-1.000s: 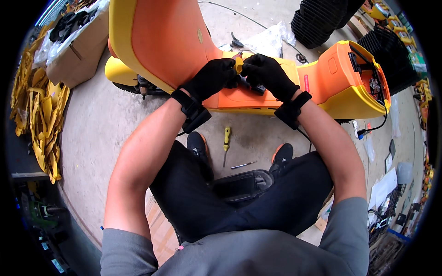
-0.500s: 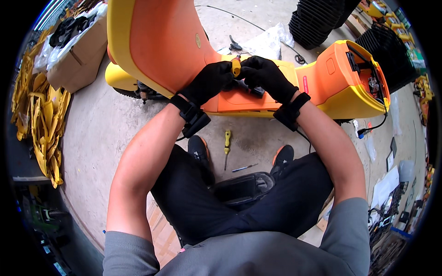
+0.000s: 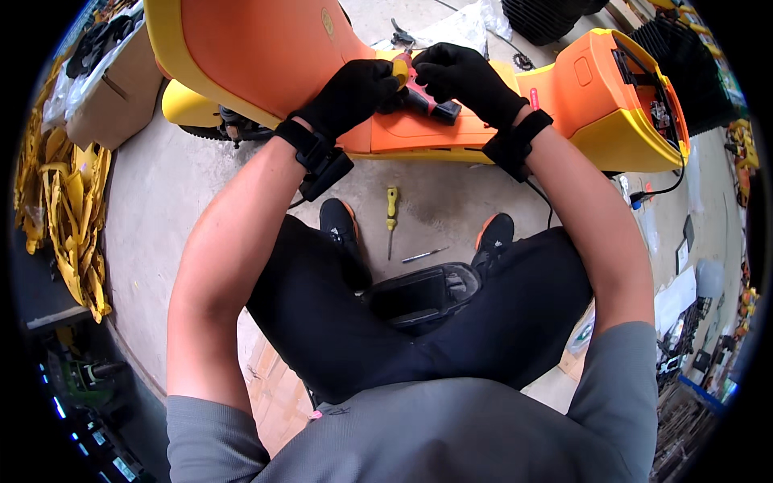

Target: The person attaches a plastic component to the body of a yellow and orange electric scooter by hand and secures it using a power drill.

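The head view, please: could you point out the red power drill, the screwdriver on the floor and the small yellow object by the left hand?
Red power drill (image 3: 421,100), head view: red body.
Screwdriver (image 3: 392,210), head view: handle.
Small yellow object (image 3: 400,71), head view: exposed middle.

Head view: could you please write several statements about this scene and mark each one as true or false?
1. A yellow-handled screwdriver with a thin metal shaft lies on the grey concrete floor. True.
2. The red-and-black power drill is on the floor beside the screwdriver. False: the drill is near the hands, over the orange plastic panel.
3. The left hand and the right hand wear black gloves. True.
4. The open black container is outside the black-clothed legs. False: the container is between them.
5. The left hand holds a small yellow piece. True.
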The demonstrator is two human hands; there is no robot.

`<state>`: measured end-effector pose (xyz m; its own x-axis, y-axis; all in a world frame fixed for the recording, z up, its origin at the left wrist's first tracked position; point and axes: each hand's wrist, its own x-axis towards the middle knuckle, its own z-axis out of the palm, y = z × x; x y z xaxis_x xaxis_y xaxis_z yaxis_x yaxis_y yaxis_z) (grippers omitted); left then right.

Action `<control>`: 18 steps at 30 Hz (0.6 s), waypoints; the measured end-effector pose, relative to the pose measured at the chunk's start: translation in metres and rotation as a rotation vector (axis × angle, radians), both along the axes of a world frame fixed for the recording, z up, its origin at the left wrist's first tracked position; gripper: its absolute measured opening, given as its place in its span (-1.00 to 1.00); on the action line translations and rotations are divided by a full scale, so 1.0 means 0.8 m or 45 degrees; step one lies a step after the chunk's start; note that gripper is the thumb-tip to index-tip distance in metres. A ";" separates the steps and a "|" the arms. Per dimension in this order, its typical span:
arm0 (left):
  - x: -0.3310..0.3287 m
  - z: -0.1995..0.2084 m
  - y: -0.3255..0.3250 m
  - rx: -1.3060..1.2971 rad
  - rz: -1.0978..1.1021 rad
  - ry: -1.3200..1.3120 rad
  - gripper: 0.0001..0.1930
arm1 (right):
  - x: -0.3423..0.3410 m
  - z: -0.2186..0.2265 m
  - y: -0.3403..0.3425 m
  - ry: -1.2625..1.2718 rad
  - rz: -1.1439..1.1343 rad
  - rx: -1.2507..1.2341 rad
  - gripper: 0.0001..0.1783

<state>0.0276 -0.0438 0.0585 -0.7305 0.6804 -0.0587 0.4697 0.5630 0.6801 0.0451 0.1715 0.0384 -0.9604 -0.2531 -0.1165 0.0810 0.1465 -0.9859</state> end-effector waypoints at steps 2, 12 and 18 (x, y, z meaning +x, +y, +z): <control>-0.002 -0.007 0.003 -0.007 0.035 -0.029 -0.81 | -0.004 0.001 0.008 0.066 -0.018 0.070 -0.79; -0.026 -0.038 0.007 0.157 -0.189 -0.271 -0.69 | 0.083 0.161 0.094 0.223 -0.217 0.102 -0.78; 0.002 -0.024 0.028 0.221 0.010 -0.669 -0.70 | 0.286 0.165 0.208 0.219 -0.674 0.276 -0.72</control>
<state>0.0290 -0.0210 0.0396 -0.6386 0.7070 -0.3040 0.0381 0.4236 0.9050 0.2740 0.3380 0.1708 -0.9592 0.2771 0.0560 0.0400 0.3291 -0.9435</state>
